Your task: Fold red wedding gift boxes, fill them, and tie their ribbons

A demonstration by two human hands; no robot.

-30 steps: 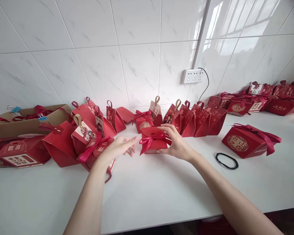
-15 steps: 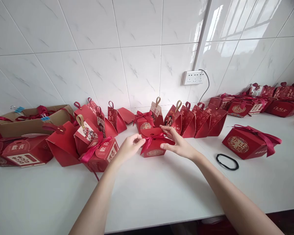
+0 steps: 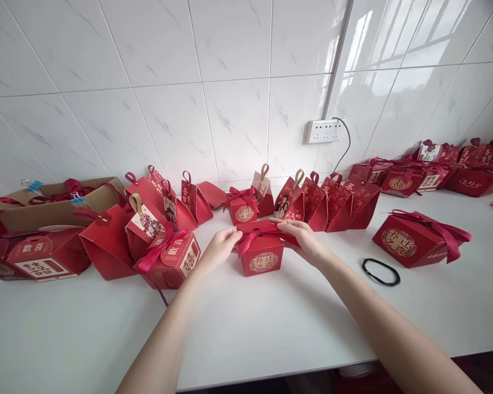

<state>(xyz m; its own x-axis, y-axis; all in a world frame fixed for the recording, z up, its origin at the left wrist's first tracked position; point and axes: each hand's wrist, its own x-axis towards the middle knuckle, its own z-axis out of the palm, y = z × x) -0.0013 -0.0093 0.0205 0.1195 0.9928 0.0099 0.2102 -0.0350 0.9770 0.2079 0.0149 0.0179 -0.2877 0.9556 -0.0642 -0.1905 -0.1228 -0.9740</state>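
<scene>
Pinching ribbon point(image 3: 248, 241) on a red box point(image 3: 262, 262) well back from the table's point(image 3: 246, 334) front edge, the left hand point(image 3: 221, 247) faces the right hand point(image 3: 304, 238), whose fingers grasp the box's top.

At the frame's centre, a red box point(image 3: 263, 245) is marked with a round gold medallion point(image 3: 263, 262) and crossed by a crimson ribbon point(image 3: 248, 242). At centre right, a similar medallion is carried by another red box point(image 3: 429, 249). At far left, a brown carton point(image 3: 45, 218) is trimmed with blue clips point(image 3: 35, 186). Above, white tiles point(image 3: 238, 38) are veined with grey.
</scene>
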